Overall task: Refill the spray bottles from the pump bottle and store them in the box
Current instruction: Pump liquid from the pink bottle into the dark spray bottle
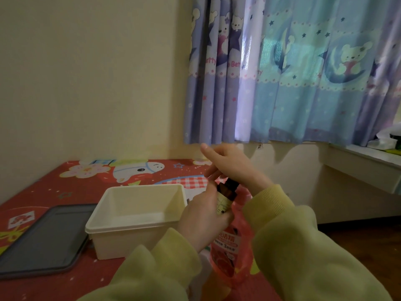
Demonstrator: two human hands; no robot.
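Note:
My left hand (202,216) grips a small dark brown spray bottle (225,195) with a pale label, held upright above the table. My right hand (230,165) holds the bottle's dark top from above, its index finger sticking up. Just below and behind the small bottle stands the pink pump bottle (227,248) with a red label; its pump head is hidden by my hands. The cream plastic box (134,230) sits to the left, open and with nothing visible inside.
A dark grey lid (43,240) lies flat left of the box on the red patterned table cover (65,187). A wall is behind, curtains (293,72) hang at the right, and a white ledge (368,161) runs along the far right.

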